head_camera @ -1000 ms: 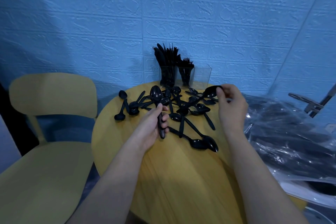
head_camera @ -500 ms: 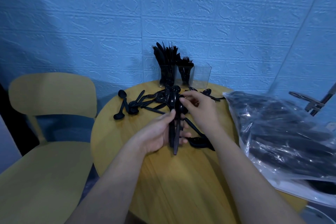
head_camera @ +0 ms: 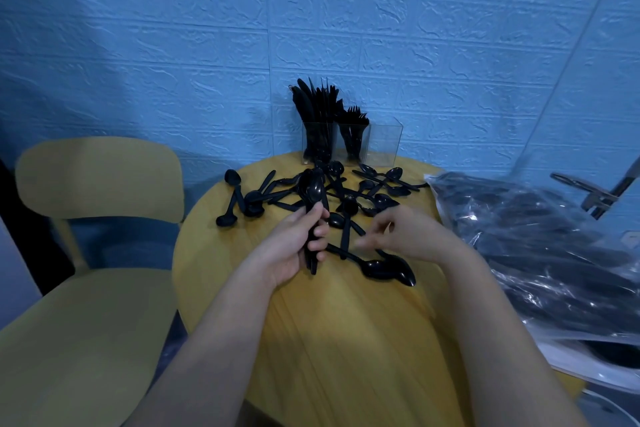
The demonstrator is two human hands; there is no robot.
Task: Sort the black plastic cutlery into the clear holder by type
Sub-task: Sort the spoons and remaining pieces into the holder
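Observation:
My left hand (head_camera: 294,246) grips a small bundle of black plastic spoons (head_camera: 313,196) by the handles, bowls pointing up and away. My right hand (head_camera: 407,236) hovers just right of it over the table, fingers loosely curled toward the left, holding nothing I can see. Several loose black spoons (head_camera: 367,194) lie scattered on the round yellow table (head_camera: 346,322). The clear holder (head_camera: 349,144) stands at the table's far edge: knives fill its left compartment, forks the middle one, and the right compartment (head_camera: 382,146) looks empty.
A clear plastic bag of more black cutlery (head_camera: 540,246) lies at the right, overhanging the table. A yellow chair (head_camera: 93,218) stands to the left. A blue brick-pattern wall (head_camera: 311,28) rises right behind the holder.
My right hand brought a spoon from the right to my left hand, released it and drew back to the right. My left hand now holds more than one spoon.

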